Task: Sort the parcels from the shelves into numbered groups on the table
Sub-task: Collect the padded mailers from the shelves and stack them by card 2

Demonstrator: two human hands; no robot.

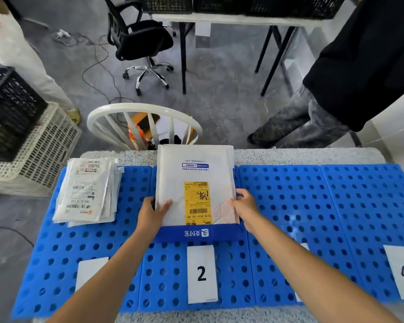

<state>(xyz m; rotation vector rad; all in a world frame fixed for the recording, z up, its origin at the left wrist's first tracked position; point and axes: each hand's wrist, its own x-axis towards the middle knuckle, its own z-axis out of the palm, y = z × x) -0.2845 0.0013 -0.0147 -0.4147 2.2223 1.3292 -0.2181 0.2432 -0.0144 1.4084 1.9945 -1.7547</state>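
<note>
A white padded parcel (194, 173) with a yellow label and a blue bottom band lies on the blue perforated mat (313, 206), above the card marked 2 (202, 273). My left hand (153, 213) grips its left edge, thumb on top. My right hand (245, 203) holds its right edge. A stack of white flat parcels (86, 192) lies at the mat's left, above a blank-looking card (89, 273) partly hidden by my left forearm. A card marked 4 (402, 271) sits at the right.
A white chair back (145, 113) stands right behind the speckled table (289, 155). Black and white crates (21, 145) are stacked at the left. A person in dark clothes (336, 94) stands at the right. A black office chair (142, 43) and a second table are farther back.
</note>
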